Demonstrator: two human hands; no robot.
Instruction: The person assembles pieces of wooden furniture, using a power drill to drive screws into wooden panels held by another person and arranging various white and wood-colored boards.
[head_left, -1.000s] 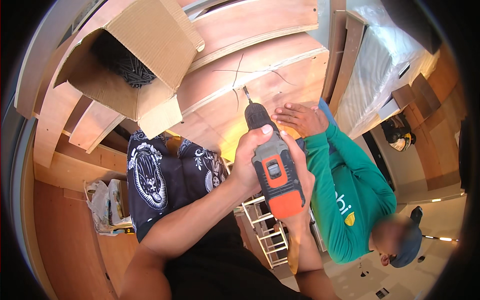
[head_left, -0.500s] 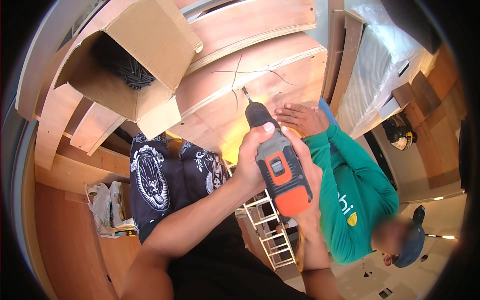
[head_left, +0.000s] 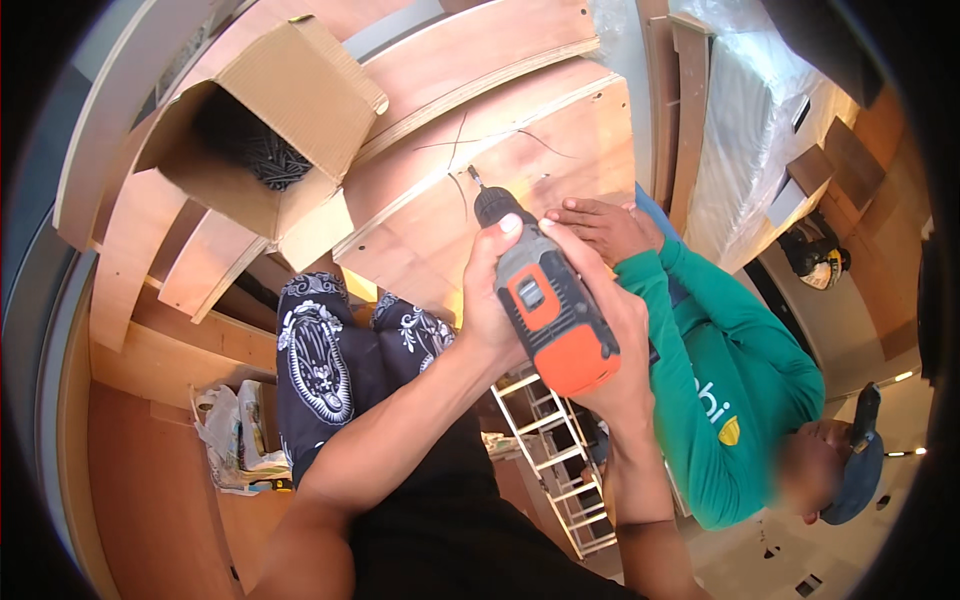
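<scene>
Both hands, left hand (head_left: 492,300) and right hand (head_left: 612,310), clamp the orange-and-grey cordless drill (head_left: 545,305), fingers wrapped tight, bit on the pale plywood panel (head_left: 560,130). Looks mid-screw; next wants steady straight pressure.

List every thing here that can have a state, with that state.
cordless drill: gripped in both hands, bit against the wooden panel
left hand: closed round the drill
right hand: closed round the drill
cardboard box: open, dark screws inside
wooden panel: steadied by a co-worker's hand

drill (head_left: 548,300) grip hidden by hands (head_left: 560,290), bit tip perhaps buried
</scene>
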